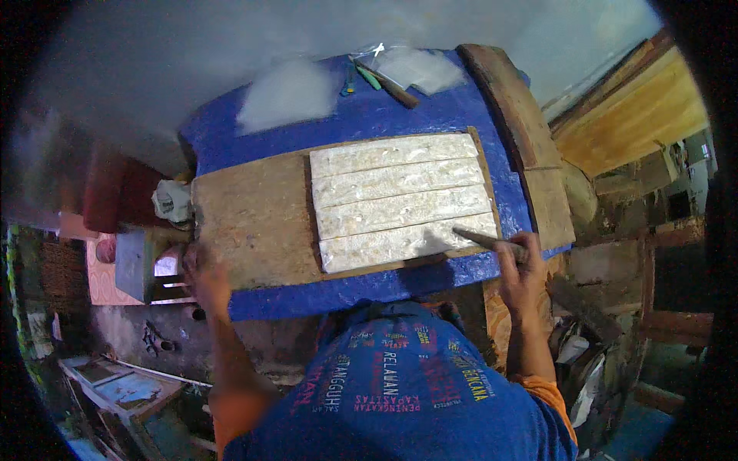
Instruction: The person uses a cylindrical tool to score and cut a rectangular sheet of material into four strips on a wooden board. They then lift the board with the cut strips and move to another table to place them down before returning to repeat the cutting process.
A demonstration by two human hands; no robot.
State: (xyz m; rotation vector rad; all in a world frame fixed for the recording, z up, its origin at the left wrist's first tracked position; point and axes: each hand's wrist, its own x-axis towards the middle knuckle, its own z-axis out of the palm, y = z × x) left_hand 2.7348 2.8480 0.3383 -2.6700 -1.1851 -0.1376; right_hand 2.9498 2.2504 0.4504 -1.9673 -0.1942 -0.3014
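My right hand (pixel 521 269) grips a slim dark knife-like tool (pixel 480 239). Its tip reaches left over the near right corner of a whitish, mottled slab (pixel 403 201). Several long strips, divided by straight lines running left to right, make up this slab. It lies on the right part of a brown wooden board (pixel 254 215). At the board's near left edge is my left hand (pixel 206 278), smeared by motion, so its fingers cannot be made out. A shadow falls across the slab's near edge.
A blue-covered table (pixel 300 300) carries the board. On its far side lie clear plastic sheets (pixel 288 94), a green-handled tool (pixel 367 77) and a brown-handled one (pixel 401 95). Wooden planks (pixel 509 107) run along the right. A crumpled white bag (pixel 172 201) sits at the left.
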